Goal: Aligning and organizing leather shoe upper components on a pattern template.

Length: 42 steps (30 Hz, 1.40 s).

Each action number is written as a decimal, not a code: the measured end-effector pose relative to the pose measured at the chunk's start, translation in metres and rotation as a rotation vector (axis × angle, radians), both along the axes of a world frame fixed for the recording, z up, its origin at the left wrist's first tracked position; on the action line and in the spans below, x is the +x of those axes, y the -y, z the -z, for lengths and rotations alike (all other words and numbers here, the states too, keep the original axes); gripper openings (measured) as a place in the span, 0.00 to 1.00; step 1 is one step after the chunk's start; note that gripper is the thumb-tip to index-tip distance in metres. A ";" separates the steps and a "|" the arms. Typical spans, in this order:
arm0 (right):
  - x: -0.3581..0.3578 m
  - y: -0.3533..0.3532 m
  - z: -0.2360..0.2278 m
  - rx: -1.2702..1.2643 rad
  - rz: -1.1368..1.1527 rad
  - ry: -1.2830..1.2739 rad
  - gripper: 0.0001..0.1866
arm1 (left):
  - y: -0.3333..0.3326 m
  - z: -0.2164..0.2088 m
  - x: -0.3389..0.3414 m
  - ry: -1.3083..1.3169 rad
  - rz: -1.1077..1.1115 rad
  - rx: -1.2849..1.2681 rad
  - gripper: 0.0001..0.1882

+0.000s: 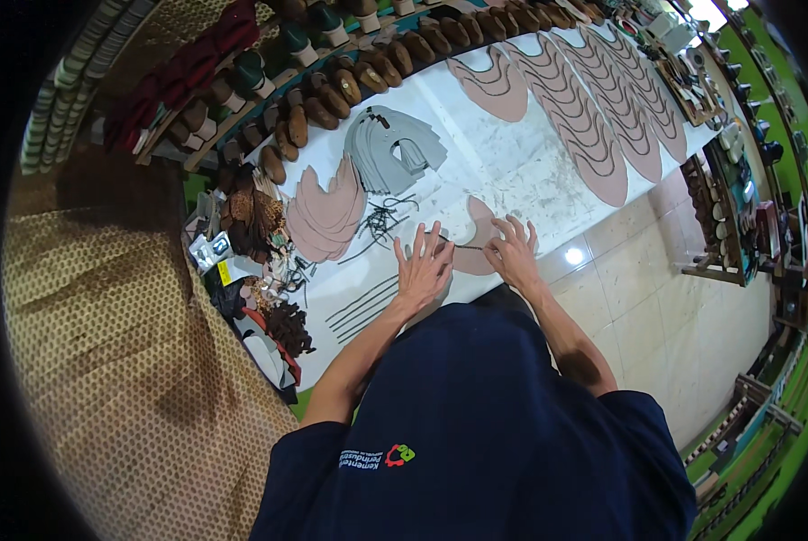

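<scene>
Pink curved piece (472, 262) with dark strip (464, 246) lies between both hands (424, 268) (514, 259).

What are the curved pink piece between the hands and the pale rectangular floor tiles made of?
Curved pink piece: possibly leather or synthetic sheet, matte; flat, no visible shine.
Pale rectangular floor tiles: probably glazed ceramic, glossy; bright reflection shows.

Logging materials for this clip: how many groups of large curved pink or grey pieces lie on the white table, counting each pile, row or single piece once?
Grey pile: 1
Fanned pink pile: 1
Long pink rows: 3
Shorter pink row: 1
Single pink piece: 1
Total: 7
</scene>
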State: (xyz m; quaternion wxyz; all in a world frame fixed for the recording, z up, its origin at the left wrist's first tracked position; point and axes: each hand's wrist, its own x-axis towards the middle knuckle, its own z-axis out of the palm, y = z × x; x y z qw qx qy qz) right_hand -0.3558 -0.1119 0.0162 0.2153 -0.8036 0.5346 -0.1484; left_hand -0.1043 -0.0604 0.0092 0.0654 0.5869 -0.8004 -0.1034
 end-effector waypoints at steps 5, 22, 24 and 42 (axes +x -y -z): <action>0.001 0.004 -0.003 0.002 0.013 -0.007 0.08 | 0.000 -0.002 -0.002 -0.023 -0.003 0.044 0.29; 0.002 0.007 -0.003 0.005 0.016 0.003 0.08 | -0.002 -0.001 -0.011 -0.007 0.008 -0.033 0.27; 0.002 0.008 -0.003 -0.004 0.017 0.004 0.08 | -0.003 -0.001 -0.011 -0.016 0.004 -0.020 0.27; 0.003 0.024 0.003 -0.020 -0.018 -0.045 0.08 | -0.007 -0.002 -0.016 -0.066 -0.031 0.034 0.29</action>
